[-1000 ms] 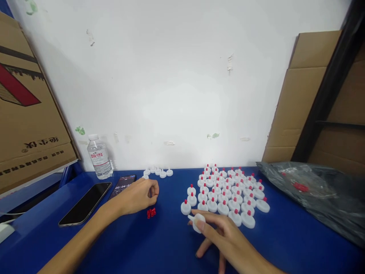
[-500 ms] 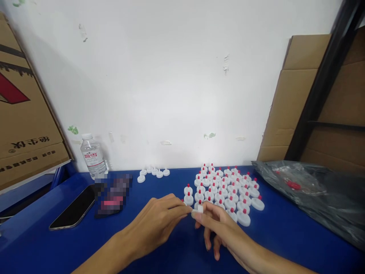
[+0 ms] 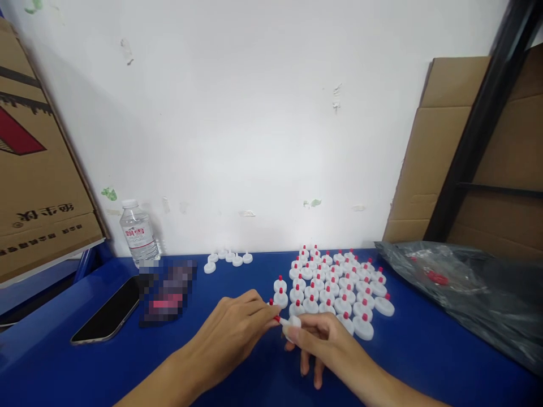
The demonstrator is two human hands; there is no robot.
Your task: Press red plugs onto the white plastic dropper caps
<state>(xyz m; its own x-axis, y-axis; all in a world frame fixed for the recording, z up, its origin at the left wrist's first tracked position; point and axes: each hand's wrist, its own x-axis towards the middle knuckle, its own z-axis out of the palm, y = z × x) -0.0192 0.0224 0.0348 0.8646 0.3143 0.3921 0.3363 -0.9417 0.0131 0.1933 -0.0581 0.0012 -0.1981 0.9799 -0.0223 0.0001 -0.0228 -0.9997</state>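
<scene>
Between its thumb and fingers, my right hand (image 3: 328,339) grips a white nozzle cap (image 3: 294,322) turned sideways, spout toward the left. My left hand (image 3: 235,328) pinches a small red tip (image 3: 277,319) at the end of that spout; the fingers partly cover it. Just beyond my hands, many round white caps with red tips (image 3: 311,305) stand upright in loose rows on the blue table (image 3: 254,376). Several white caps without red tips (image 3: 237,260) sit near the wall, left of centre.
On the left are a phone (image 3: 108,311), a blurred dark packet (image 3: 169,294) and a water bottle (image 3: 139,234). A grey plastic bag (image 3: 475,299) lies at the right, with a clear bag of red pieces (image 3: 436,277) on it. Cardboard (image 3: 436,152) leans by the wall.
The white cap has tilted over in my right hand and moved slightly down. A red tip now shows at its spout between my left fingers.
</scene>
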